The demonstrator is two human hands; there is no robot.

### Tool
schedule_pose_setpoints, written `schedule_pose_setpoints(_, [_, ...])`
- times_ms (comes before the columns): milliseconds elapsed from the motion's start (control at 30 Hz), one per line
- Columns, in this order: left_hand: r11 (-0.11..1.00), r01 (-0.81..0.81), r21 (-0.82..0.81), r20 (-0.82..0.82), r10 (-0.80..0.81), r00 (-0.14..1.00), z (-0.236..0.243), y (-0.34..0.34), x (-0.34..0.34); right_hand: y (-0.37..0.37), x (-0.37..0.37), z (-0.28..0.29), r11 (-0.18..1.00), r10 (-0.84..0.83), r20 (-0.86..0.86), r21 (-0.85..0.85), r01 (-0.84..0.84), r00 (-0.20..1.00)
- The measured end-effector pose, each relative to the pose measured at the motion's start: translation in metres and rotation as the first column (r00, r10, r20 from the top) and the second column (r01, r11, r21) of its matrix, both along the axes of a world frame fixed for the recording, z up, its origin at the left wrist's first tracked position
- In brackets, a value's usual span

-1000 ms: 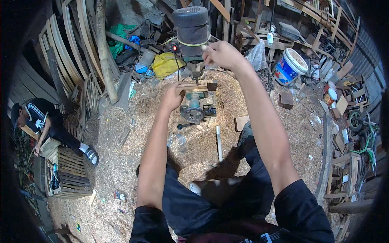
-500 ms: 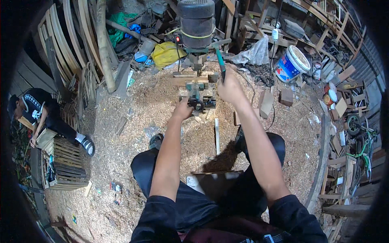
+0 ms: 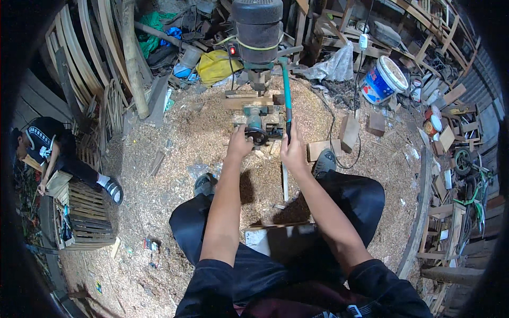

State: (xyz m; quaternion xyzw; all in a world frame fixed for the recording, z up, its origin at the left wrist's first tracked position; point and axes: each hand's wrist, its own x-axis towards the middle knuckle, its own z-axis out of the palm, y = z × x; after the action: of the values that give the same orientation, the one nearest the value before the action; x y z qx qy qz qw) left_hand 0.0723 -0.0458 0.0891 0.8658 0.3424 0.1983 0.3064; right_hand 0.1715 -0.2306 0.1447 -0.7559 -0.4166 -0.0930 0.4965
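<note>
A drilling machine with a dark cylindrical motor (image 3: 257,32) stands in front of me, its bit end (image 3: 260,85) above a light wood piece (image 3: 241,103). That piece sits at a teal metal vise (image 3: 255,117) with a black handwheel (image 3: 259,138). My left hand (image 3: 240,143) is closed on the left side of the handwheel. To the right, my right hand (image 3: 294,148) is wrapped round the black grip at the near end of a long teal lever (image 3: 287,87). Part of the grip is hidden by the fingers.
Wood shavings (image 3: 159,212) cover the floor. Wooden blocks (image 3: 349,133) and a cable lie to the right, with a white and blue bucket (image 3: 383,80) beyond. At the left a person (image 3: 50,143) sits by a slatted crate (image 3: 90,217). A yellow sack (image 3: 218,69) lies behind the machine.
My right hand has drawn the teal lever toward me and down, so more of its length now shows. The left hand stays at the handwheel. My right foot now shows more fully.
</note>
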Motion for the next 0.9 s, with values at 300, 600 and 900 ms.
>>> schedule_pose_setpoints(300, [0.996, -0.078, 0.045, 0.14, 0.071, 0.988, 0.002, -0.002, 0.006, 0.007, 0.007, -0.045, 0.998, -0.003, -0.02, -0.056, 0.002, 1.0])
schedule_pose_setpoints(600, [0.99, -0.128, 0.055, 0.201, 0.115, 0.973, 0.002, -0.004, 0.008, 0.015, 0.015, -0.085, 1.0, -0.018, 0.1, 0.016, 0.017, 0.995])
schedule_pose_setpoints(900, [0.992, -0.106, 0.07, 0.184, 0.092, 0.979, -0.005, -0.009, 0.002, 0.016, 0.014, -0.09, 0.998, -0.01, 0.015, -0.057, 0.011, 1.0])
